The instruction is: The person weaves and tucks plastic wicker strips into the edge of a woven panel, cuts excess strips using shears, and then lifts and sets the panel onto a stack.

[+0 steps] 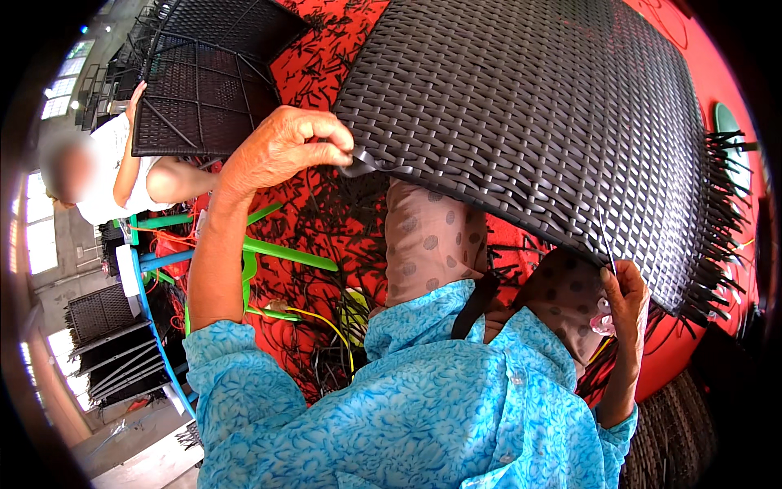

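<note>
The left hand (285,147), thumb and fingers pinched narrow, holds a flat, glossy grey-black plastic strip (363,165) at the near left corner of the broad black woven panel (521,122); the right hand (626,295) pinches a slender, pale, straight sliver (608,248) against the panel's near edge, tool or strip I cannot tell; the panel lies just beyond the lap, over the brown dotted trouser legs (428,240), with loose black strip ends (721,224) bristling at its right; farther left, a co-worker in white (106,167) touches a black woven frame (199,102); the pinched strip might slip or twist if pulled unevenly; the sliver, if sharp, might prick fingers should the panel tilt; loose ends might snag the sleeve; no brand, label or writing is readable.
</note>
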